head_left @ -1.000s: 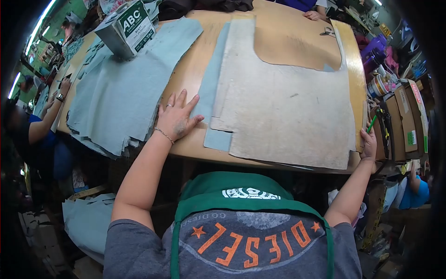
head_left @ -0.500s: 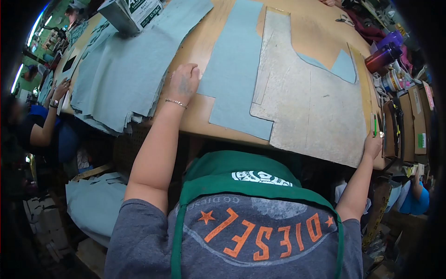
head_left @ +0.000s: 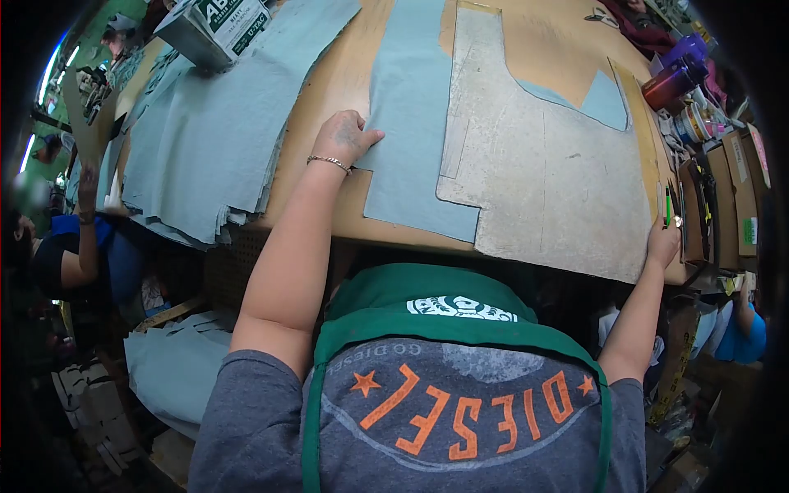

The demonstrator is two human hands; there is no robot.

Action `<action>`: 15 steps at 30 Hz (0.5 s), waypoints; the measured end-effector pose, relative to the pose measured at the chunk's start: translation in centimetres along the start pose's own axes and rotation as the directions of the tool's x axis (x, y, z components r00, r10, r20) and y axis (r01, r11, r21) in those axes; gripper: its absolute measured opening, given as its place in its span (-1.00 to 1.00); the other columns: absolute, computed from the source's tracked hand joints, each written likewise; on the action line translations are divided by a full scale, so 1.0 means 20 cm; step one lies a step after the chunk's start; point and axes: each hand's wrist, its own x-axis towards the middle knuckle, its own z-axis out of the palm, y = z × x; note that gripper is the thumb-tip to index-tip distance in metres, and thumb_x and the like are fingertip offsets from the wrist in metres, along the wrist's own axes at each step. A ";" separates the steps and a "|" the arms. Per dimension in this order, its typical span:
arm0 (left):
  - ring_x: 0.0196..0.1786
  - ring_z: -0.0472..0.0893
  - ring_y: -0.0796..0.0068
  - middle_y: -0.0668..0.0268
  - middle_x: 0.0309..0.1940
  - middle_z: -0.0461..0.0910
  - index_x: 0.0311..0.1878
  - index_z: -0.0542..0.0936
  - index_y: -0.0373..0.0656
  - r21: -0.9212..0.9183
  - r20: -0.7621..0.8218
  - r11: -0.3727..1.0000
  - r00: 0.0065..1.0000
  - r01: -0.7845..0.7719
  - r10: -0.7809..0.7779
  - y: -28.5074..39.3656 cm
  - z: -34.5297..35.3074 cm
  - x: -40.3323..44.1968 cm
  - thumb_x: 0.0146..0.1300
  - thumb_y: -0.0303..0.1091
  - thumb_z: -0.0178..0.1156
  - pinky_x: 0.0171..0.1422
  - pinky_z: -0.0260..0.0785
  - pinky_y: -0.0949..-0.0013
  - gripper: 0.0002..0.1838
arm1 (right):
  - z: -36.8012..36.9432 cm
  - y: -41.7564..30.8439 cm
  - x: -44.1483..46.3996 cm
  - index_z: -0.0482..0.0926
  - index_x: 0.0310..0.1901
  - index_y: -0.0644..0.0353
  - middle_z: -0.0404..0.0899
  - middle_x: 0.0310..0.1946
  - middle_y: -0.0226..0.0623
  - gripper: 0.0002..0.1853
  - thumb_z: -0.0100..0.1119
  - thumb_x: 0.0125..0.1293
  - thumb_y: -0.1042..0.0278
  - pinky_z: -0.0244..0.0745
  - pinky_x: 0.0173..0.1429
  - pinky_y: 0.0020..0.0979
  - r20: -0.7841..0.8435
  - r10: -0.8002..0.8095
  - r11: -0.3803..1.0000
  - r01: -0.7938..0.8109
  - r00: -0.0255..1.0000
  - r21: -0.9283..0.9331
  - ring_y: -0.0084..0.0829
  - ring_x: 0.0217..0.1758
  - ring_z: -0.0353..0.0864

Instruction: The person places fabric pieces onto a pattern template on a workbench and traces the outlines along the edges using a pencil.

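My left hand (head_left: 347, 138) is over the table beside a light blue fabric piece (head_left: 411, 107). Its fingers are curled in and the thumb points right, over the fabric's left edge. No object shows in it. At the table's right edge my right hand (head_left: 664, 244) has its fingers closed around the lower end of a slim green pen (head_left: 668, 201); the fingertips are partly hidden. A large pale grey pattern board (head_left: 551, 181) lies between my hands, partly on the blue fabric, whose parts show past its edges.
Stacked blue fabric (head_left: 222, 131) lies on the left, with a metal can (head_left: 209, 33) on top. Cardboard boxes (head_left: 735, 197), a red-purple bottle (head_left: 674, 82) and tape rolls (head_left: 694, 131) line the right. Another person (head_left: 70, 246) stands at the far left.
My left hand has shifted a little right towards the blue fabric, and its thumb now sticks out. The person at left has raised a pale flat piece. My right hand stays by the pen.
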 end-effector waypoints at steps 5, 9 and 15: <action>-0.37 0.54 0.18 0.03 -0.44 0.54 -0.42 0.48 -0.34 -0.063 -0.087 0.993 0.992 -0.101 0.095 -0.05 0.04 0.02 -0.14 -0.09 0.29 -0.18 0.37 0.31 -0.56 | 0.02 0.01 0.01 0.52 -0.28 0.26 0.50 -0.38 0.05 -0.61 -0.02 0.18 0.04 0.35 -0.11 -0.15 0.009 0.009 1.000 -0.009 1.000 0.013 -0.02 -0.24 0.48; -0.35 0.54 0.22 0.03 -0.44 0.54 -0.37 0.49 -0.37 -0.219 -0.093 0.972 0.994 -0.082 0.062 -0.04 0.06 0.05 -0.14 -0.08 0.29 -0.18 0.37 0.31 -0.52 | 0.01 -0.01 0.00 0.54 -0.32 0.25 0.50 -0.39 -0.02 -0.65 0.01 0.16 0.08 0.31 -0.05 -0.18 0.006 0.039 0.999 -0.039 0.999 -0.007 -0.07 -0.22 0.47; -0.28 0.53 0.49 0.20 -0.39 0.56 -0.27 0.52 -0.35 -0.771 0.042 0.623 0.966 -0.132 0.257 0.13 0.11 0.08 -0.02 -0.16 0.23 -0.22 0.37 0.44 -0.60 | -0.03 -0.04 -0.03 0.51 -0.24 0.24 0.47 -0.30 0.02 -0.66 0.01 0.14 0.11 0.29 -0.02 -0.15 -0.080 0.019 0.998 -0.024 0.997 -0.062 -0.05 -0.13 0.42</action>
